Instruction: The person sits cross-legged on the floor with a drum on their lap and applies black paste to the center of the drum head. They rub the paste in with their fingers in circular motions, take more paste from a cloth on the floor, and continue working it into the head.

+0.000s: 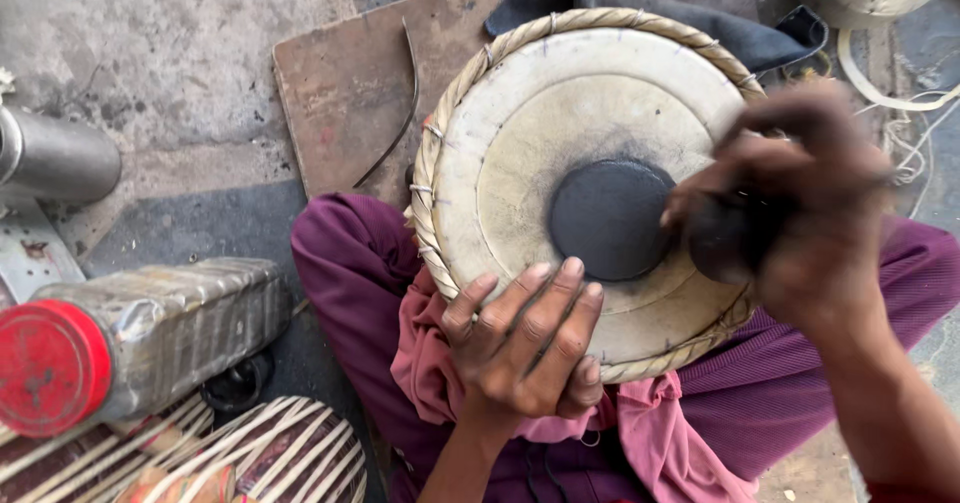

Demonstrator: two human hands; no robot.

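Drum [520,133]: tabla-like, pale skin head with black centre patch [608,219], rested on lap over pink cloth [660,433].
Left hand [530,343]: released, fingers spread on near rim.
Right hand [790,203]: blurred, clenched round dark stone [722,241] beside patch.
Left: red-capped plastic bottle [140,333].

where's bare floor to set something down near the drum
Bare concrete floor lies upper left, between the metal cylinder and wooden board. Crowded: plastic bottle lower left, cords upper right, drum under both hands.
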